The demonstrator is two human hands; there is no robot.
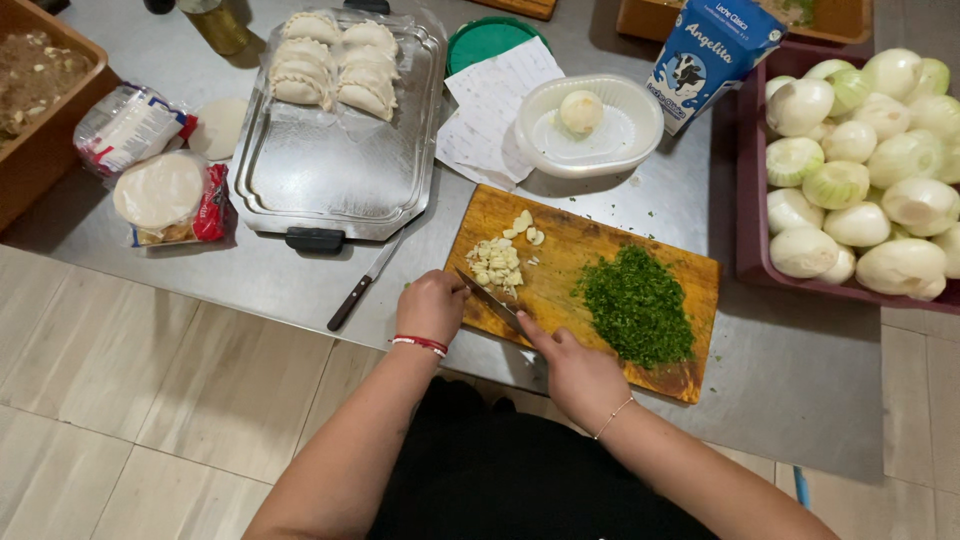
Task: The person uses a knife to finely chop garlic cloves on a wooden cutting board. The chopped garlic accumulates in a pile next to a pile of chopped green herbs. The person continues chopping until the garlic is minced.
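**Mid-frame: knife over garlic, handle hidden**

Here I log the right hand closed around a knife, handle hidden. Left hand curled beside chopped garlic on the cutting board; its fingertips are hidden. Onion crate cut off at right.

Bare bench lies right of the cutting board, bounded farther right by the crate of peeled onions. Between board and metal tray, a spare knife lies across the gap. Behind the board, a white bowl and papers block passage.
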